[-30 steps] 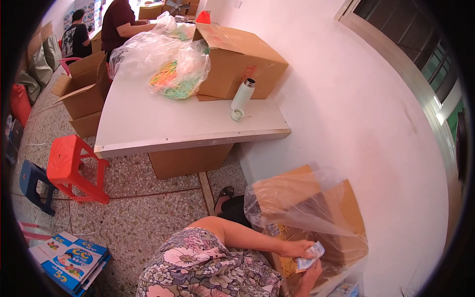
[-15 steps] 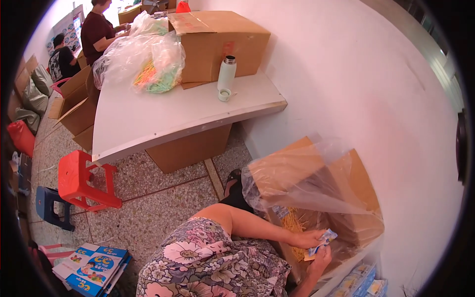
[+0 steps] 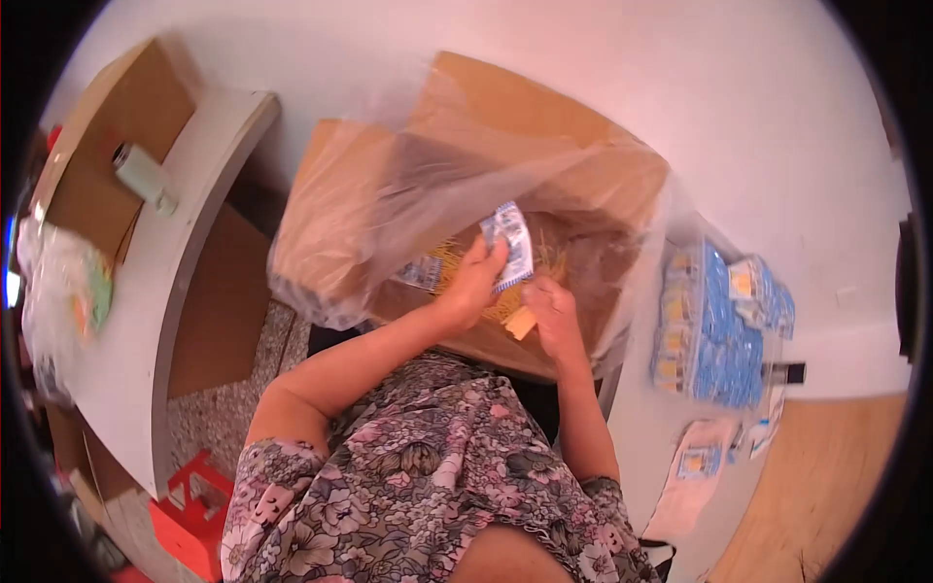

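Over a cardboard box (image 3: 530, 107) lined with clear plastic, my left hand (image 3: 474, 282) is closed on a small blue-and-white packet (image 3: 513, 251), held tilted up. Close beside it, my right hand (image 3: 554, 311) grips a small bundle of thin yellow sticks (image 3: 521, 323), whose ends stick out below the fingers. Both hands are near the box's front edge. Loose yellow sticks (image 3: 450, 262) lie inside the box, partly hidden by my hands. Another blue-and-white packet (image 3: 420, 272) rests among them on the left.
To the right, a clear container (image 3: 671, 335) holds several blue packets. Nearer lies a pink cloth (image 3: 680, 500) with one packet (image 3: 700, 461) on it. A white table (image 3: 146, 321) on the left bears a pale bottle (image 3: 144, 175) and a plastic bag (image 3: 58, 291). A red stool (image 3: 190, 534) stands below.
My view has swung right, bringing the container of packets into full sight. The hands have drawn apart slightly; the packet is in the left, the yellow sticks show in the right.
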`<state>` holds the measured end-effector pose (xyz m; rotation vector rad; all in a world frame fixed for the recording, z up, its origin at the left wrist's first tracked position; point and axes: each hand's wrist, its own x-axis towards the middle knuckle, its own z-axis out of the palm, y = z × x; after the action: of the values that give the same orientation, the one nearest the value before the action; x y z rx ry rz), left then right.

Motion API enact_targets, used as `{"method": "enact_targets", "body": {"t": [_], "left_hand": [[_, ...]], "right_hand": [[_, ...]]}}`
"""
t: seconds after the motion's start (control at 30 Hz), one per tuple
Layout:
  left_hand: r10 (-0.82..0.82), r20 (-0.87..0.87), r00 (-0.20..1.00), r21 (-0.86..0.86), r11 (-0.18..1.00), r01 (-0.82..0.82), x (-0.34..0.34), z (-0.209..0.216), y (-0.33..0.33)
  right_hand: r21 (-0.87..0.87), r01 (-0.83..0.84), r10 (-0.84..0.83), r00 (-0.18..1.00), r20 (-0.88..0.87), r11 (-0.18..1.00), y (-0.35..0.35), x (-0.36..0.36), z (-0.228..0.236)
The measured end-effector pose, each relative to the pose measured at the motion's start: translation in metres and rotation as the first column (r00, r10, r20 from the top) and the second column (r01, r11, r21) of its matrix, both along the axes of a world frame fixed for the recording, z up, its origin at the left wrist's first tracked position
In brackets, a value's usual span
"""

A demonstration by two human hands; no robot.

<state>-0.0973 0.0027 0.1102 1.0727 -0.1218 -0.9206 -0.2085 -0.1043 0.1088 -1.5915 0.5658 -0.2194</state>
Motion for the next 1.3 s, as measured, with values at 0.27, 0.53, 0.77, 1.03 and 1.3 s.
{"method": "enact_targets", "body": {"t": [0.27, 0.53, 0.77, 1.03, 1.3], "left_hand": [[-0.175, -0.123, 0.977, -0.028, 0.985, 0.173, -0.001, -0.009, -0.012], [-0.228, 0.023, 0.973, -0.061, 0.971, 0.229, 0.008, -0.016, -0.014], [-0.438, 0.278, 0.855, 0.128, 0.899, 0.419, 0.014, -0.018, -0.002], [-0.541, 0.360, 0.760, 0.120, 0.835, 0.537, 0.012, -0.012, 0.002], [-0.518, 0.257, 0.816, 0.121, 0.855, 0.505, 0.015, 0.002, 0.011]], "right_hand": [[-0.165, -0.208, 0.227, 0.968, 0.105, 0.964, -0.015, 0.002, -0.004], [0.124, 0.013, -0.031, 0.988, 0.151, 0.992, -0.028, -0.008, -0.002], [0.345, 0.143, -0.219, 0.957, 0.193, 0.928, -0.050, -0.021, 0.020], [0.329, 0.039, -0.100, 0.980, 0.170, 0.944, -0.055, -0.023, 0.027], [0.401, 0.015, -0.075, 0.988, 0.135, 0.916, -0.054, -0.025, 0.019]]}}
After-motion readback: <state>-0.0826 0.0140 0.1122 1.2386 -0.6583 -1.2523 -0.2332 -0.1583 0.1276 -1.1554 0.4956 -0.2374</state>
